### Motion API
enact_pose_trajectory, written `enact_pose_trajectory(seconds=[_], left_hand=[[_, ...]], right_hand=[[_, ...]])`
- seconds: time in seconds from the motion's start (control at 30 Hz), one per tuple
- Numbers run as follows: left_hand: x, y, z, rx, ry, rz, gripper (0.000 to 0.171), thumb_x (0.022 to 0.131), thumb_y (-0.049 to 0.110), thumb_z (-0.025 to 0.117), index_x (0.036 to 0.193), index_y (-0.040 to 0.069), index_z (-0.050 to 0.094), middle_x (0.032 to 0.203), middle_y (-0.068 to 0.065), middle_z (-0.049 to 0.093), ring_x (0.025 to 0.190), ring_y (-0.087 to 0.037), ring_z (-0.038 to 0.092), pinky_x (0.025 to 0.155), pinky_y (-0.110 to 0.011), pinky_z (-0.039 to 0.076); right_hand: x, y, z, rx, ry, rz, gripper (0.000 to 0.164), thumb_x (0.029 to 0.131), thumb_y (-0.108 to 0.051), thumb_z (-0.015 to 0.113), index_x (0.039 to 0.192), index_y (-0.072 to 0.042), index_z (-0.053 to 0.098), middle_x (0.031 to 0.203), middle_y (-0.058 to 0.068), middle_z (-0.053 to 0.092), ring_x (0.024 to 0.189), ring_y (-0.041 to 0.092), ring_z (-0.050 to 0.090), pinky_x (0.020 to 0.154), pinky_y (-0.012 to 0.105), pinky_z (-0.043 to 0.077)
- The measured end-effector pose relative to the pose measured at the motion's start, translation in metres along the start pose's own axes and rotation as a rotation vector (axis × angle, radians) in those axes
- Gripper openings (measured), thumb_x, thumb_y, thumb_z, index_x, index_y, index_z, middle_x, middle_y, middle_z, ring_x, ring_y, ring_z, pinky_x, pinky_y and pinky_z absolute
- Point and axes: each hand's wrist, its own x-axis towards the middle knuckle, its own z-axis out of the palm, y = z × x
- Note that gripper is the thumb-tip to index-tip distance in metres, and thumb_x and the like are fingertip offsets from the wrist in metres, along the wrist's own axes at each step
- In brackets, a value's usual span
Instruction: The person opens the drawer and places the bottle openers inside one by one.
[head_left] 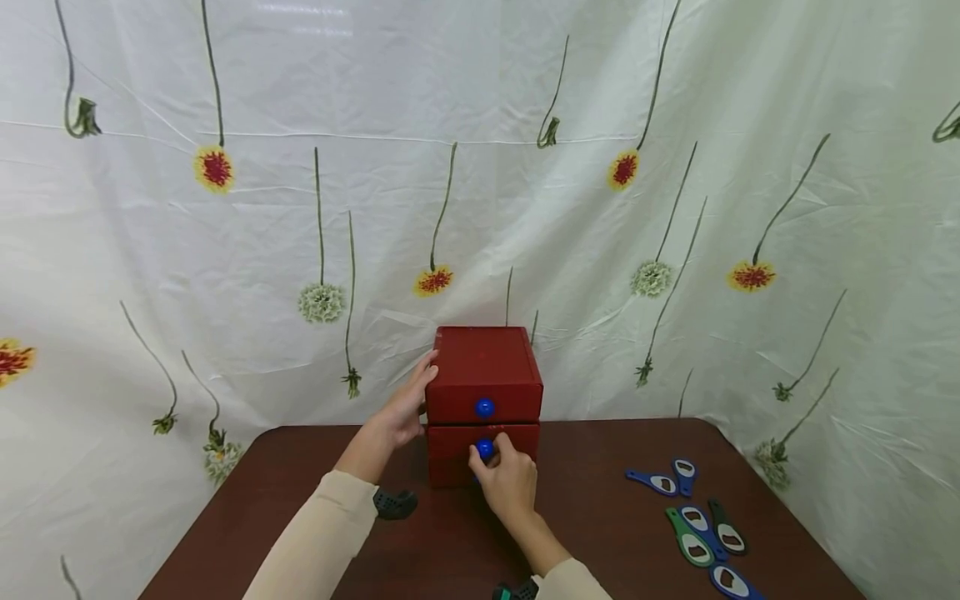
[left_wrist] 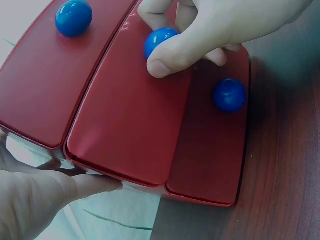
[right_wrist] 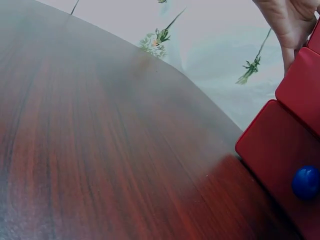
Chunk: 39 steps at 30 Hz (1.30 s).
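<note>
A red box [head_left: 483, 358] with three stacked drawers, each with a round blue knob, stands toward the back of the table. My right hand [head_left: 510, 487] pinches the knob [left_wrist: 159, 39] of the middle drawer [left_wrist: 127, 122] between thumb and fingers. That drawer's front stands a little proud of the bottom drawer [left_wrist: 210, 155]. Against the box's left side rests my left hand [head_left: 401, 412], its fingers extended. The top drawer's knob [head_left: 485, 407] and the bottom drawer's knob [left_wrist: 230, 95] are untouched.
Several flat bottle openers lie on the right of the dark wood table [head_left: 592, 533], among them a green one [head_left: 690, 539] and a black one [head_left: 727, 529]. Behind the table hangs a white cloth [head_left: 255, 350] printed with flowers.
</note>
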Motion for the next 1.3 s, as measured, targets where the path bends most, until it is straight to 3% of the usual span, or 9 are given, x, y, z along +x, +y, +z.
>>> enact_pose_trajectory(seconds=[0.63,0.87,1.3], left_hand=[[0.001,0.0,-0.001,0.018,-0.01,0.011,0.059,0.113,0.044,0.037,0.166,0.04,0.012,0.169,-0.015,0.009,0.15,-0.051,0.009,0.1,-0.083,0.024],[0.001,0.0,-0.001,0.006,0.005,0.006,0.057,0.113,0.045,0.037,0.165,0.042,0.015,0.168,-0.014,0.015,0.15,-0.048,0.014,0.101,-0.081,0.026],[0.001,-0.001,0.0,0.014,0.003,0.007,0.058,0.112,0.046,0.036,0.165,0.042,0.013,0.169,-0.013,0.012,0.151,-0.047,0.01,0.1,-0.082,0.024]], right_hand=[[-0.006,-0.006,0.001,0.063,0.037,0.062,0.038,0.083,-0.026,0.087,0.074,-0.016,0.051,0.055,-0.015,0.053,0.048,-0.006,0.048,0.043,0.017,0.038],[-0.006,-0.006,0.001,0.079,0.049,0.049,0.039,0.081,-0.023,0.088,0.073,-0.016,0.05,0.055,-0.015,0.053,0.048,-0.006,0.048,0.043,0.017,0.039],[-0.013,-0.008,0.002,0.1,0.074,0.05,0.039,0.083,-0.021,0.086,0.073,-0.018,0.048,0.055,-0.017,0.048,0.047,-0.008,0.043,0.041,0.016,0.036]])
